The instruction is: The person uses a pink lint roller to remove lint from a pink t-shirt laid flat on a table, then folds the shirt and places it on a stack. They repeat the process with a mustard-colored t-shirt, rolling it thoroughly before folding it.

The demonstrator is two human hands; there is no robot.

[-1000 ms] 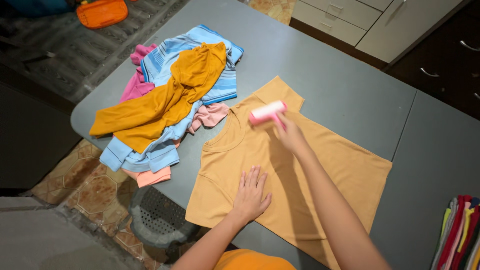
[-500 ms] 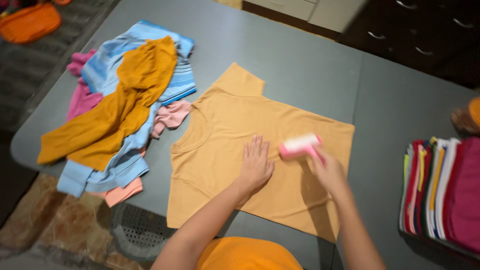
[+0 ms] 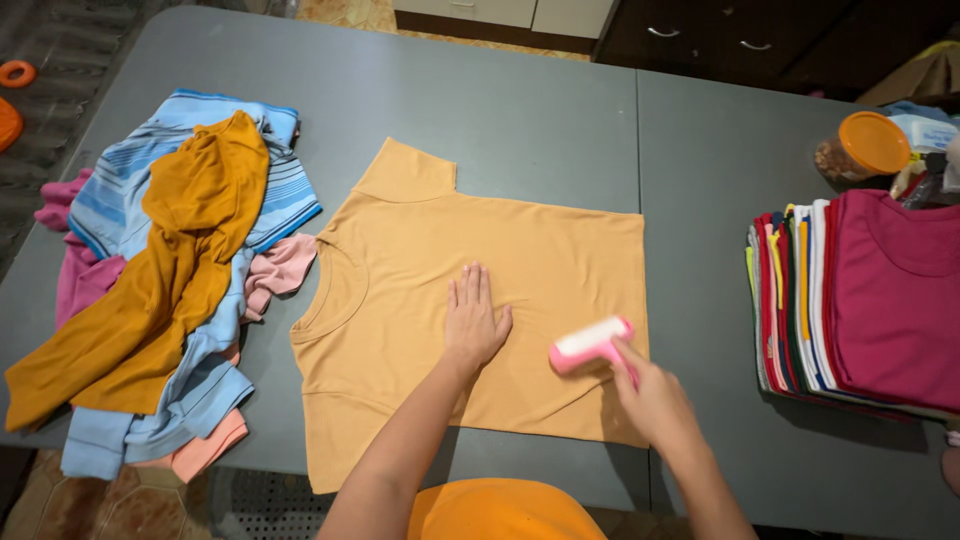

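Tan shirt spread flat on grey table, collar to the left, hem to the right. Left hand pressed palm-down on the shirt's middle, fingers open and pointing far. Right hand at the near right hem, fingers closed round the handle of a pink lint roller, its white drum lying on the cloth just right of the left hand. Loose clothes pile at left; folded stack at right, orange-lidded jar beyond it.

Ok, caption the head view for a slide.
Left hand flat on tan T-shirt, right hand rolling pink lint roller across it.
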